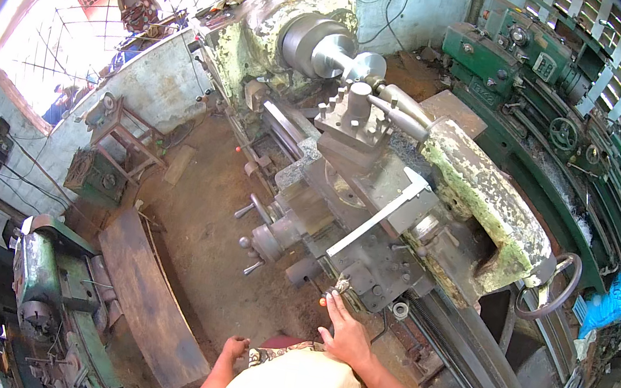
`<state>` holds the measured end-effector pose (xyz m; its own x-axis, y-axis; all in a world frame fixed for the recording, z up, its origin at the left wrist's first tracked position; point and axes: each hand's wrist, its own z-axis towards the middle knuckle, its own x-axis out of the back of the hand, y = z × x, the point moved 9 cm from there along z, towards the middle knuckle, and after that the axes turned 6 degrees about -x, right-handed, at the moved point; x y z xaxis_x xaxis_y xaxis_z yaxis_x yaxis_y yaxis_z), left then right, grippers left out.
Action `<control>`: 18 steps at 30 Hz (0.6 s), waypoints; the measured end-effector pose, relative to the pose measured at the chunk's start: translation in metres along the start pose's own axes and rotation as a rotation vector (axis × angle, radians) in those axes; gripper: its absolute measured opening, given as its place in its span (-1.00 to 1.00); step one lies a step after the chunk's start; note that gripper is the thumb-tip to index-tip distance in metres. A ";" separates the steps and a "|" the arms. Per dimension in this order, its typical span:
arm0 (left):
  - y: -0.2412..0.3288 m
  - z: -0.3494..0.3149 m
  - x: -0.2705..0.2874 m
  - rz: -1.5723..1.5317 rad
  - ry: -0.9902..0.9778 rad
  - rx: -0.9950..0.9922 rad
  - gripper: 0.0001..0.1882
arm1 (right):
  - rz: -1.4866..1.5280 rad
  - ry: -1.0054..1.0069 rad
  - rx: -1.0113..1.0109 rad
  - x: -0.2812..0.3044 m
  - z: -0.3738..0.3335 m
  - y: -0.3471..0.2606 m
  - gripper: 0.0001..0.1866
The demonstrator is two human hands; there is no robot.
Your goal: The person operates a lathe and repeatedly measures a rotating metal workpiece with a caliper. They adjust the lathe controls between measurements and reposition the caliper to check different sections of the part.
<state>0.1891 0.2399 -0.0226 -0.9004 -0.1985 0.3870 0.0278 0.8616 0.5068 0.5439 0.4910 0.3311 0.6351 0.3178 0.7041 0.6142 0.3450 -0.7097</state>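
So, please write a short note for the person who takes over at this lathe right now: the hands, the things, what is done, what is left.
Right hand: open, fingers stretched out, fingertips at the small red-tipped lever on the front of the lathe carriage.
Left hand: low beside the body, holding nothing.
Workpiece: shiny metal, in the chuck, with the tailstock against its end.
Tool post: close beside the workpiece.
Done: the part is mounted.
Left: I cannot tell if cutting has begun.

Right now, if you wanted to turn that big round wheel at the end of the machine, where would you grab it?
Grab the handwheel by its round outer rim, from the near right side. The rim stands clear of the pale green tailstock, so fingers could probably wrap around it. The right hand is down at the carriage, well away from it.
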 end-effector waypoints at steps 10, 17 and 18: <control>-0.034 0.003 0.010 -0.128 0.085 0.087 -0.65 | -0.013 0.024 -0.008 -0.009 0.008 0.010 -0.32; -0.017 0.049 0.028 0.126 -0.164 0.101 -0.70 | 0.145 0.210 -0.205 -0.010 0.006 0.009 -0.46; -0.006 0.062 0.032 0.204 -0.204 0.037 -0.68 | 0.269 0.203 -0.342 -0.016 0.002 0.020 -0.51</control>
<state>0.1328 0.2573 -0.0614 -0.9468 0.0759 0.3129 0.2050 0.8914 0.4041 0.5449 0.4946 0.3062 0.8502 0.1649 0.4999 0.5130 -0.0464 -0.8572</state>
